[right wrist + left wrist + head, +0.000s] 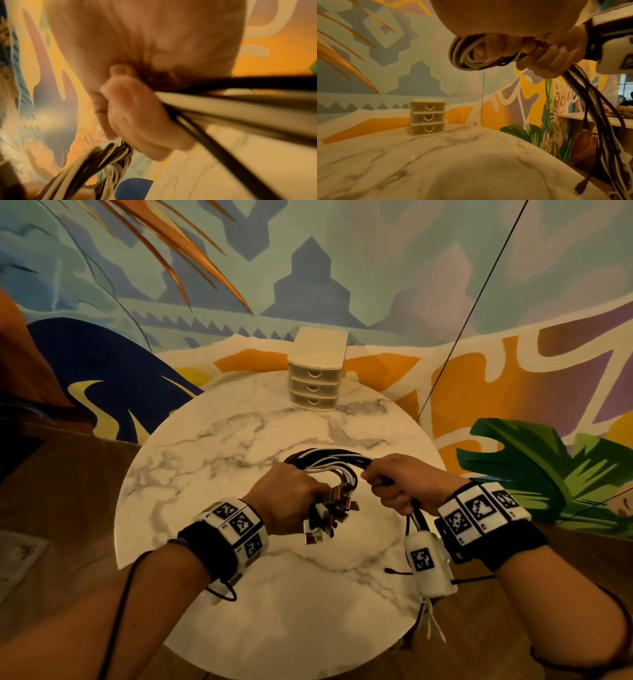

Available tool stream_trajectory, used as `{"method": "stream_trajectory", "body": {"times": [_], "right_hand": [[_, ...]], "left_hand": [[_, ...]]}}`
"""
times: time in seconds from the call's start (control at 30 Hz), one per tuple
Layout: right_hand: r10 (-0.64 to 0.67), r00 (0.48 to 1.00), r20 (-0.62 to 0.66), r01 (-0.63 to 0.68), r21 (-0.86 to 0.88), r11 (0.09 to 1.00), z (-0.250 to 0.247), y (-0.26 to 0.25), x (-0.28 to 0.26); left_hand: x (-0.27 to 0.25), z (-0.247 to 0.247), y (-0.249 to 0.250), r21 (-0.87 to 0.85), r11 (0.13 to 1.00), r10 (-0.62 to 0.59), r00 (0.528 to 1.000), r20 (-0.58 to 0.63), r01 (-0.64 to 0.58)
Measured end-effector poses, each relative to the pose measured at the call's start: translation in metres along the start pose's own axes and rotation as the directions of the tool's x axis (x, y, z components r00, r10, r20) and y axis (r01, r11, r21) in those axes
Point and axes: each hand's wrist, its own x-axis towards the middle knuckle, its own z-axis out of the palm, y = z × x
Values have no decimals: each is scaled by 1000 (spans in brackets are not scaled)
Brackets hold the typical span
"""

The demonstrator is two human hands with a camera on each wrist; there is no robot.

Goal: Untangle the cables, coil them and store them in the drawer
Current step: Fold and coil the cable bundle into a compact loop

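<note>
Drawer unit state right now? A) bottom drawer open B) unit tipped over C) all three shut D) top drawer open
C: the drawer unit stands upright at the table's far edge with all three fronts flush, while both the left hand and right hand grip the cables.

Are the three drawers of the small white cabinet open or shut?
Shut. All three fronts of the drawer unit sit flush, none pulled out, in head and left wrist views.
</note>
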Motion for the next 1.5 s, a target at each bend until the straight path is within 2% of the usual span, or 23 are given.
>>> {"method": "stream_trajectory", "body": {"times": [0.13, 0.23, 0.33, 0.43, 0.5, 0.6, 0.67, 0.77, 0.83, 0.9, 1.0, 1.03, 1.13, 1.27, 1.37, 1.43, 1.5], "right_hand": [[19, 1000, -13, -19, 4, 1000, 9, -3, 6], [-8, 998, -66, 4, -66, 998, 19, -6, 9], [-16, 995, -97, 5, -113, 994, 21, -9, 9], [-27, 993, -116, 5, -185, 983, 26, -10, 7], [-62, 988, -138, 21, -281, 960, 30, -12, 7], [-122, 982, -144, 45, -445, 894, 33, -14, 7], [-157, 978, -137, 73, -484, 872, 34, -16, 7], [-208, 969, -132, 129, -448, 885, 34, -21, 7], [-231, 967, -111, 178, -360, 916, 35, -23, 7], [-245, 964, -107, 207, -279, 938, 39, -26, 5], [-231, 968, -99, 217, -138, 966, 51, -21, 0], [-231, 969, -91, 222, -104, 970, 56, -19, -1], [-227, 971, -70, 228, 11, 974, 65, -14, -1], [-186, 971, -150, 207, 144, 968, 66, -11, -1], [-204, 961, -186, 238, 184, 954, 68, -11, 2], [-219, 953, -208, 256, 176, 951, 68, -9, 5], [-259, 938, -231, 283, 77, 956, 69, -7, 6]], "left_hand": [[0, -5, -5, 58, 998, -12, 998, 68, 8], [3, -14, -7, 152, 986, -112, 957, 268, 72], [4, -23, -7, 220, 974, -134, 924, 359, 56], [2, -25, -8, 266, 963, -153, 899, 410, 42], [3, -24, -9, 234, 970, -153, 896, 417, 57], [6, -19, -13, 183, 978, -164, 918, 360, 103], [6, -13, -18, 147, 979, -180, 944, 277, 144], [0, 0, -22, 5, 970, -242, 970, 32, 242], [-2, 8, -18, -187, 940, -316, 934, -169, 284], [0, 12, -13, -373, 864, -439, 869, -230, 338], [12, 24, -8, -537, 729, -590, 787, -180, 423], [15, 27, -7, -619, 656, -641, 752, -155, 432], [19, 34, -1, -874, 343, -742, 669, -29, 343], [26, 25, 14, -959, 134, -747, 661, 67, 249], [25, 22, 14, -970, -81, -716, 663, 217, 230], [22, 22, 10, -962, -190, -653, 707, 273, 196], [23, 19, 10, -958, -238, -607, 747, 273, 157]]}}
